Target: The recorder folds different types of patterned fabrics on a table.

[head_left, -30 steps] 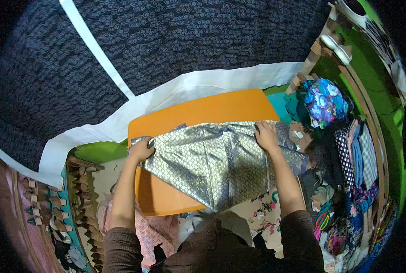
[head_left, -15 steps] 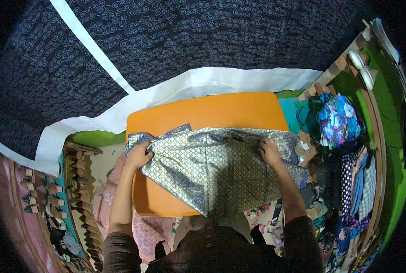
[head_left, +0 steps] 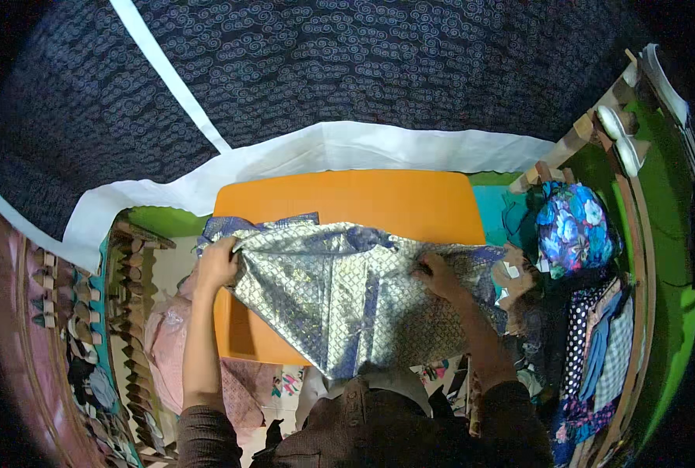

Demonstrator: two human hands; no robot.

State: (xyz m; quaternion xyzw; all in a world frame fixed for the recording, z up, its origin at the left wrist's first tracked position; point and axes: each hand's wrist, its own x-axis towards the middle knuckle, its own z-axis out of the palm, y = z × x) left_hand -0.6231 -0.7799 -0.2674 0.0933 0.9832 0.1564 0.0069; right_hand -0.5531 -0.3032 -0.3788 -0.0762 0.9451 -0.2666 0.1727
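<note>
A shiny gold and dark blue patterned cloth [head_left: 308, 288] lies across the orange tabletop [head_left: 347, 195], its lower corner hanging toward my body. My left hand [head_left: 221, 264] is closed on the cloth's left side, where the fabric gathers into creases. Over the right part of the cloth, my right hand [head_left: 441, 277] rests with thumb and fingers slightly apart. Between my hands, a bunched fold [head_left: 369, 236] shows dark blue near the far edge.
A blue floral bundle [head_left: 573, 226] sits to the right, above stacked folded clothes [head_left: 604, 343]. Pink cloth [head_left: 168, 335] lies below the table's left side. Wooden racks [head_left: 133, 312] stand at the left. A dark patterned curtain [head_left: 347, 70] with a white border hangs beyond the table.
My right hand has moved left and slightly nearer, and its fingers have loosened. The cloth has slackened, with a bunched blue fold now at its far edge. My left hand keeps its grip.
</note>
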